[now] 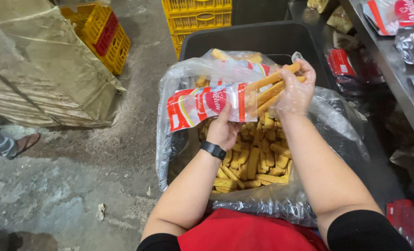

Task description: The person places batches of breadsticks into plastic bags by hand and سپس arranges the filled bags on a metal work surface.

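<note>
Right hand (296, 90) feeds snack sticks (271, 88) into packet (207, 104) above lined bin (244, 39).

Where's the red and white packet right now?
In the head view, the packet is left of centre, held up by the left hand over the big bag of yellow sticks, beside the right hand.

Both bare forearms reach forward from near the body, angled slightly toward each other. The left hand (221, 130) is raised with its back toward the camera, wrist bent up, fingers curled forward out of sight in a grip; a black band circles its wrist. The right hand (296, 90) is farther and higher, covered by a thin clear glove, its fingers and thumb closed in a pinch, pointing left.
</note>
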